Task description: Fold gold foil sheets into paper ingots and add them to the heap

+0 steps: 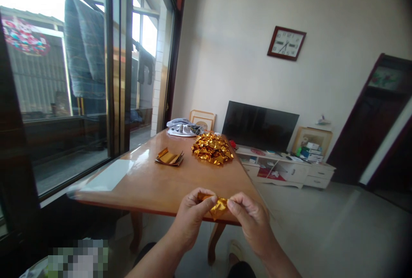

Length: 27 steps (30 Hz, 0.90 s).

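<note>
A small piece of shiny gold foil paper (219,209), partly folded, is pinched between both hands just above the near edge of the wooden table (154,183). My left hand (192,213) grips its left end between thumb and fingers. On the opposite end, the thumb and forefinger of my right hand (249,214) are closed on a corner. Farther up the table lies a heap of folded gold foil pieces (212,148). To the left of that heap rests a small stack of flat gold foil sheets (169,157), curled at the edges.
Folded clothes (183,127) lie at the table's far end. A pale sheet (112,175) covers part of the left side by the window. Beyond stand a television (260,125) and a white cabinet (296,172). A clock (286,43) hangs on the wall.
</note>
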Tool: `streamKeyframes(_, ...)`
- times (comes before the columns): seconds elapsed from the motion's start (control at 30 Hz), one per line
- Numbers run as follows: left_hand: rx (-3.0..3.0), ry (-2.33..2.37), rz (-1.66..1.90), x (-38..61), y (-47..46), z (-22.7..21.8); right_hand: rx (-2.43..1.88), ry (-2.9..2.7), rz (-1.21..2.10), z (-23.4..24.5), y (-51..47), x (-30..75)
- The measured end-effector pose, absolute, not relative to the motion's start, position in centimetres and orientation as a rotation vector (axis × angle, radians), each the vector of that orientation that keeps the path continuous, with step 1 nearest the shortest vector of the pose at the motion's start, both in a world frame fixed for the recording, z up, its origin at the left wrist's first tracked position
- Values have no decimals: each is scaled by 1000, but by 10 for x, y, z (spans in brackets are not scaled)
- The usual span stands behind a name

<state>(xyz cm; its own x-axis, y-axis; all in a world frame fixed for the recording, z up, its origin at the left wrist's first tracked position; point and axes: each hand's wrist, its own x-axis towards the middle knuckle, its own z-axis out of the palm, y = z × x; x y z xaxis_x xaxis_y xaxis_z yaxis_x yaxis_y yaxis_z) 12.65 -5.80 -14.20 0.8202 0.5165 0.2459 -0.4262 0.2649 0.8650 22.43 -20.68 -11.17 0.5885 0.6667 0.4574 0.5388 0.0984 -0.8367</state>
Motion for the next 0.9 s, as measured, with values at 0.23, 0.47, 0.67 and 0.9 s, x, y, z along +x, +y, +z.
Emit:
streamKeyframes(0.23, 1235, 51, 616, 116, -49, -133, -1544, -1005, 187, -114, -210, 226)
streamKeyframes(0.47, 1348, 48, 613, 111, -43, -129, -1471, -944, 271, -120, -208, 227)
streamKeyframes(0.67, 1361, 2, 544, 105, -38, -125, -1429, -844, 274, -127, -207, 235)
streamKeyframes(0.9, 1408, 29, 622, 107, -32, -127, -1426, -831, 302, -131, -205, 235)
